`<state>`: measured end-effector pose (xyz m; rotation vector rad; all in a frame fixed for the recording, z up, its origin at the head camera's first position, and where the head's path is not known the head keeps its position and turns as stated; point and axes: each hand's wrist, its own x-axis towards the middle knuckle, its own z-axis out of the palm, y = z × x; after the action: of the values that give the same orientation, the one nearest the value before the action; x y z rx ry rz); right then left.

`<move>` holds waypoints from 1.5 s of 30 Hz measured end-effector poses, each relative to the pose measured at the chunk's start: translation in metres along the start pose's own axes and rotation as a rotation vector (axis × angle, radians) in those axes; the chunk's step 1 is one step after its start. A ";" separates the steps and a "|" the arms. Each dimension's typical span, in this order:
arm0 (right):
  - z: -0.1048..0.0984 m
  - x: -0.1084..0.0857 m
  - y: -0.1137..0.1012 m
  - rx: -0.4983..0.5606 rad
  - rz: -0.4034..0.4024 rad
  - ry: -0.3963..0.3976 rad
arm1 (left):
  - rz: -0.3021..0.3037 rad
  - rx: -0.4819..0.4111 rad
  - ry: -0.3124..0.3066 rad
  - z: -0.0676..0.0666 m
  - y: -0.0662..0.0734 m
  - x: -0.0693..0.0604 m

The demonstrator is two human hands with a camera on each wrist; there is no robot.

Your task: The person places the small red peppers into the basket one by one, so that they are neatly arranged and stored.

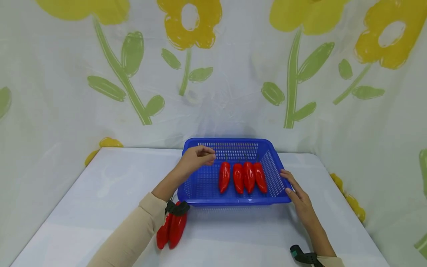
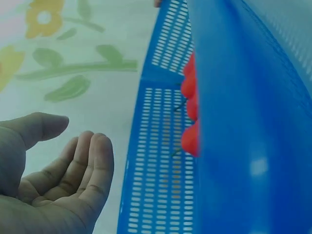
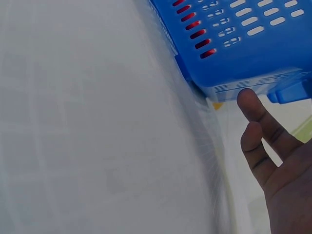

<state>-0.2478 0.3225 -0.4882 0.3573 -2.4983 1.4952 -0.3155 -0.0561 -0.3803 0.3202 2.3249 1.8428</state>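
A blue perforated plastic basket (image 1: 200, 202) holds several glossy red chili peppers (image 1: 248, 177), lying side by side with their stems toward the back. My left hand (image 1: 196, 160) hovers over the basket's left part, fingers loosely bent, with nothing between thumb and fingertips. In the left wrist view that hand (image 2: 63, 180) has a gap between thumb and fingers. My right hand (image 1: 301, 204) rests its fingertips against the basket's right rim, the fingers fairly straight. Two more red chili peppers (image 1: 178, 228) lie on the table below my left wrist, partly hidden by its black strap.
The basket stands toward the back of a white table (image 1: 100, 193). Behind and beside the table hangs a pale curtain (image 1: 227, 89) printed with yellow flowers and green leaves. A black wrist device (image 1: 305, 256) sits on the right wrist.
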 end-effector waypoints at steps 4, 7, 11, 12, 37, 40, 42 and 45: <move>0.002 -0.001 0.000 -0.004 -0.002 0.000 | 0.010 -0.075 0.044 -0.008 -0.008 -0.014; 0.003 -0.001 0.000 -0.006 -0.010 -0.004 | 0.015 -0.124 0.076 -0.015 -0.015 -0.024; 0.003 -0.001 0.000 -0.012 -0.010 -0.004 | 0.034 -0.176 0.098 -0.023 -0.023 -0.037; 0.003 -0.001 0.000 -0.015 -0.007 -0.002 | 0.046 -0.193 0.102 -0.025 -0.025 -0.039; 0.004 -0.001 0.001 -0.019 0.004 0.003 | 0.017 -0.354 0.325 -0.044 -0.065 -0.091; 0.002 -0.001 0.001 -0.046 0.001 0.008 | 0.019 -0.349 0.335 -0.046 -0.068 -0.092; 0.001 -0.001 0.002 -0.052 -0.004 0.005 | 0.016 -0.342 0.347 -0.047 -0.070 -0.093; 0.000 -0.001 0.002 -0.057 -0.011 0.003 | 0.004 -0.332 0.359 -0.048 -0.074 -0.094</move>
<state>-0.2473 0.3235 -0.4898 0.3579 -2.5264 1.4154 -0.2416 -0.1419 -0.4422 -0.0544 2.1549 2.4082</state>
